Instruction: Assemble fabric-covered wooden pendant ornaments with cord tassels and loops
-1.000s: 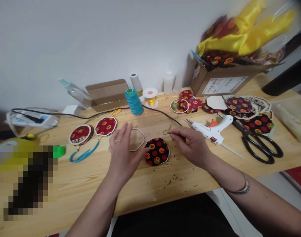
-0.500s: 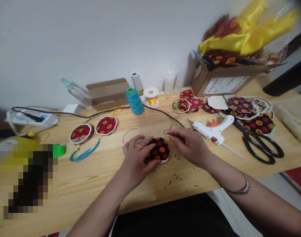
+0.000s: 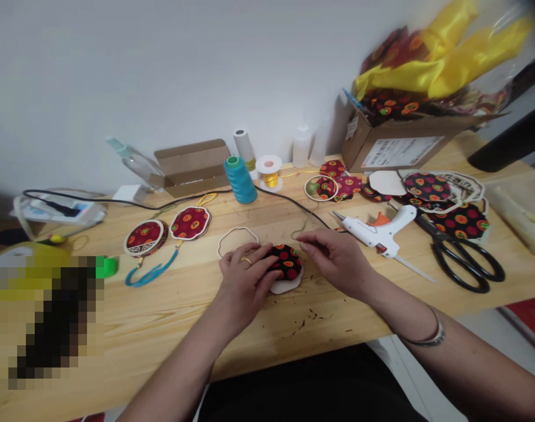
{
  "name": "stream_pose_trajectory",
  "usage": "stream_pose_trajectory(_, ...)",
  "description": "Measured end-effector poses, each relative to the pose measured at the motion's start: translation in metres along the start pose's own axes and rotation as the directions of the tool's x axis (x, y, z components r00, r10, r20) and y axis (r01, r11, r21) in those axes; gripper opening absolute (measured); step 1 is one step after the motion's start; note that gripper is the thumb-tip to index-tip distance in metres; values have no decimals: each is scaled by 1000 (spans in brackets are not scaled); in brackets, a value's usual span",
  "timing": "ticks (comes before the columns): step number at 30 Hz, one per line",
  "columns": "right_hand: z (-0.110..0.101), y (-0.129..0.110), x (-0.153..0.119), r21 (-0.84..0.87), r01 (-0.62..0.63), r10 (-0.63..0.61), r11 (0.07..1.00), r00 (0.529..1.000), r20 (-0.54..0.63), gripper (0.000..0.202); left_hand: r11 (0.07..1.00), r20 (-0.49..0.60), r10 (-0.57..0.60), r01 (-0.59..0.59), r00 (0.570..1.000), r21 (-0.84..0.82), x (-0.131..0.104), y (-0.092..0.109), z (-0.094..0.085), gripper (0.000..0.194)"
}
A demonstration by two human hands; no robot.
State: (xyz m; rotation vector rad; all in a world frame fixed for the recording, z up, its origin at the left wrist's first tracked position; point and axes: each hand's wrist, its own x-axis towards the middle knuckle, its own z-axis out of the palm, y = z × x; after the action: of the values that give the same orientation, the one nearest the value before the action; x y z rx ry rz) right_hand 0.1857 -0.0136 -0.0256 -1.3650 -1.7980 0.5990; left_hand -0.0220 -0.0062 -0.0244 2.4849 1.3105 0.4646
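A black piece with red and orange patterns (image 3: 289,262) lies before me, over a pale scalloped piece (image 3: 287,286) whose lower edge shows. My left hand (image 3: 248,274) rests on the left part of the patterned piece, thumb and fingers gripping it. Close to its right edge is my right hand (image 3: 333,258), thumb and forefinger brought together; whatever may be between them is too small to make out. Just behind my left fingers sits a thin scalloped wooden frame (image 3: 237,230), partly hidden.
A white glue gun (image 3: 377,230) and black scissors (image 3: 464,261) lie at right. Behind stand a teal thread cone (image 3: 241,180), a yellow spool (image 3: 269,174) and a cardboard box (image 3: 399,143). Two red round ornaments (image 3: 145,237) (image 3: 190,223) are at left. A black cable crosses the table.
The black patterned piece has shifted up, exposing more of the pale piece at its lower edge. My left thumb has moved up with it; my right hand has hardly moved.
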Motion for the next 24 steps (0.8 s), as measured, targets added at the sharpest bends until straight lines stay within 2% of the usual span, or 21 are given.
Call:
stream_pose_trajectory(2, 0, 0, 0, 0, 3, -3, 1000, 1000, 10, 18, 1000, 25, 18, -18, 1000, 3, -1, -2, -1, 34)
stream_pose_trajectory(4, 0, 0, 0, 2, 2, -2, 1000, 1000, 15, 18, 999, 51, 42, -43, 998, 10, -1, -3, -1, 54)
stream_pose_trajectory(6, 0, 0, 0, 3, 2, -2, 1000, 1000, 18, 18, 998, 66, 53, -54, 996, 19, -2, -3, -1, 62)
stream_pose_trajectory(11, 0, 0, -1, 17, 4, -4, 1000, 1000, 24, 18, 999, 62, 39, -40, 997, 15, -2, 0, 1, 51)
stream_pose_trajectory(24, -1, -1, 0, 11, -13, 13, 1000, 999, 30, 17, 996, 116, -4, 14, 993, -89, 0, 5, -6, 47)
